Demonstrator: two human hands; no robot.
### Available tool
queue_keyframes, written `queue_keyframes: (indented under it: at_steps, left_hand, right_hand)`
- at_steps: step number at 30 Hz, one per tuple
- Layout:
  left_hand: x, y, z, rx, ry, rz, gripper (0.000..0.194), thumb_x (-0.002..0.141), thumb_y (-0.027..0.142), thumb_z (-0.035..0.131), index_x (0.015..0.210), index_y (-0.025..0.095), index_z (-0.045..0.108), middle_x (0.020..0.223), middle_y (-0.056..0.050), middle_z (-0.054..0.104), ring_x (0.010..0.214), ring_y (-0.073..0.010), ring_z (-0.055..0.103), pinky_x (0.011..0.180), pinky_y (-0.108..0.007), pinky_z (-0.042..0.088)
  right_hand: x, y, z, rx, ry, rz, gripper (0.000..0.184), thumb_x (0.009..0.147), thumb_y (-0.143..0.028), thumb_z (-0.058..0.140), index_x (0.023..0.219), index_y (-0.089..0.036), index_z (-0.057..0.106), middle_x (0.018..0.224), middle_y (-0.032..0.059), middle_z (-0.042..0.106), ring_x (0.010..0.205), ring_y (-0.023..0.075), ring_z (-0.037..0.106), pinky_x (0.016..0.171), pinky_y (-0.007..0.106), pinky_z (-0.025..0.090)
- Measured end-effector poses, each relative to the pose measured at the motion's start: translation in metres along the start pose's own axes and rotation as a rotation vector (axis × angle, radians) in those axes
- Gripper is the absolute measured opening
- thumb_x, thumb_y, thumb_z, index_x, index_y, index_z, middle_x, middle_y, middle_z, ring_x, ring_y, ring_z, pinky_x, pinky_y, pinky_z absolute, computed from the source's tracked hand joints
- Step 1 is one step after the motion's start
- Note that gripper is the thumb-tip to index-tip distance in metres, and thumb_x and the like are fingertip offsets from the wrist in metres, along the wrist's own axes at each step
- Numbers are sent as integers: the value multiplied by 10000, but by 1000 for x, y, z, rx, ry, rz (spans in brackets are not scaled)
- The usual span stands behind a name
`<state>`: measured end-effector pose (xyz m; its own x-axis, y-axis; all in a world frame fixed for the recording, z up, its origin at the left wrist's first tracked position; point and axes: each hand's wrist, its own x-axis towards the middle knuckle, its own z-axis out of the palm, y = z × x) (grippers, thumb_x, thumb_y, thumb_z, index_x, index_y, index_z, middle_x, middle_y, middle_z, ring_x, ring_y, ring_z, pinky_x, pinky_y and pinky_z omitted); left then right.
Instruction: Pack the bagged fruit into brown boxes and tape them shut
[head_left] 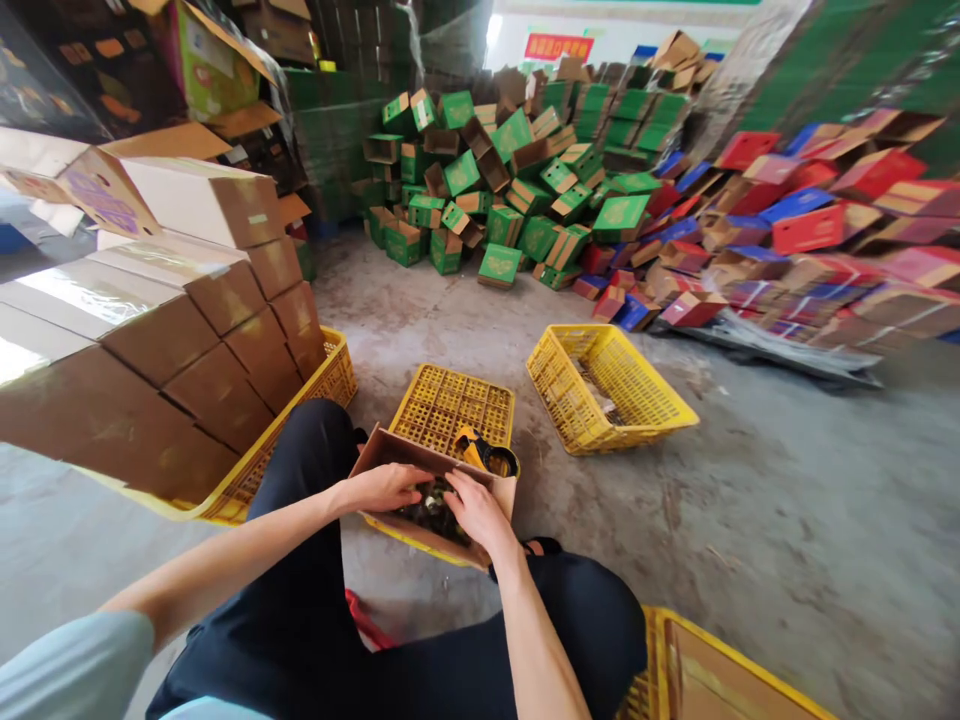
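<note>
Open cardboard box [384, 455] between the knees, both hands reaching in

The box sits in front of a person seated low with legs bent out to either side in dark trousers [300, 580]. It rests on a yellow plastic crate [433, 392], whose gridded surface shows beyond the box's far side. Small, dark, glossy items [433, 508] lie inside, too blurred to name.

The left hand [386, 488] comes over the box from the left, its fingers bent towards the contents. The right hand [476, 508] comes in from the opposite side, back up, fingers reaching to the same items. I can't tell whether either hand grips anything or only touches.

Just beyond the box, on the crate, lies a yellow-and-black tape dispenser [480, 450]. To the person's left, stacked brown cartons [135, 320] fill a long yellow basket [341, 375]. Ahead and to the right, another yellow basket [637, 395] stands on the concrete floor [750, 470] with some pale material inside. A third basket [660, 650], near the right knee, holds brown cardboard.

Farther off, green boxes [499, 262] lie in a jumbled heap, with red and blue boxes [808, 230] piled to their right.
</note>
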<state>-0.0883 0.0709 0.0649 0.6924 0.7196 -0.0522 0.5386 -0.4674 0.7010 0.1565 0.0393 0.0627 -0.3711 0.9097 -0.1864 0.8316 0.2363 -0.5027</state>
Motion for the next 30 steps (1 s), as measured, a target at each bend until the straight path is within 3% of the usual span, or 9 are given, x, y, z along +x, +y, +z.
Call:
queue_keyframes:
  at_steps: [4,7,9,11,13,16,19,23,30]
  left_hand:
    - [-42,9,-36,-43,350,-98,356,992,321,532,1291,203,683,1221,-90,717,1080,-229,701,968,-332,560]
    - [-54,-2,-36,25,587,-282,584,946,348,579,1500,181,501,1422,-152,603,1265,-296,619,1058,-427,524]
    - [-51,-13,-26,37,535,-423,809,901,326,620,1616,122,300,1479,-210,557,1324,-338,589,1081,-458,503]
    - [-41,-21,-17,28,375,-562,881,900,263,601,1649,76,177,1384,-239,631,1229,-347,665,1025,-439,531]
    - [-29,-24,-14,35,269,-640,809,929,186,523,1653,85,175,1251,-221,709,1091,-332,735,954,-408,554]
    - [-10,-22,-24,50,247,-614,699,961,132,430,1636,139,250,1169,-185,749,1021,-308,759,918,-385,560]
    - [8,-19,-41,86,185,-566,667,971,139,433,1621,140,279,1175,-191,747,1060,-317,748,929,-389,556]
    - [19,-21,-49,145,133,-566,656,966,122,438,1608,121,300,1199,-220,733,1111,-335,732,959,-403,541]
    - [3,-34,-29,159,185,-527,679,997,217,444,1636,180,219,1058,-155,781,973,-302,771,916,-390,549]
  right_hand:
    - [-11,12,-14,41,373,-95,428,1039,-264,426,1394,-167,644,1352,145,696,1256,259,654,1143,447,478]
    - [-14,12,-16,-129,514,29,425,1010,-237,466,1381,-170,661,1279,172,700,1277,325,602,1103,518,481]
    - [-15,10,-13,-262,552,145,433,972,-220,519,1376,-191,672,1353,195,640,1412,411,454,1110,630,423]
    - [-15,11,-10,-328,559,231,437,944,-211,555,1360,-220,689,1496,200,529,1490,462,326,1104,688,385]
    - [-14,18,-9,-318,554,280,442,934,-205,563,1355,-206,696,1550,210,475,1461,450,388,1105,636,406]
    - [-8,38,-15,-243,528,320,481,928,-122,482,1361,-141,691,1373,217,638,1230,331,635,1073,463,468]
    - [0,56,-24,-207,535,346,532,892,-50,409,1325,-114,712,1221,188,732,1083,267,701,1030,386,481]
    - [7,62,-28,-202,571,335,529,867,-67,433,1312,-108,717,1215,176,739,1061,252,700,1011,363,483]
    - [4,38,-30,-116,570,375,442,899,-225,521,1277,-120,725,1337,197,675,1250,306,610,1112,477,447]
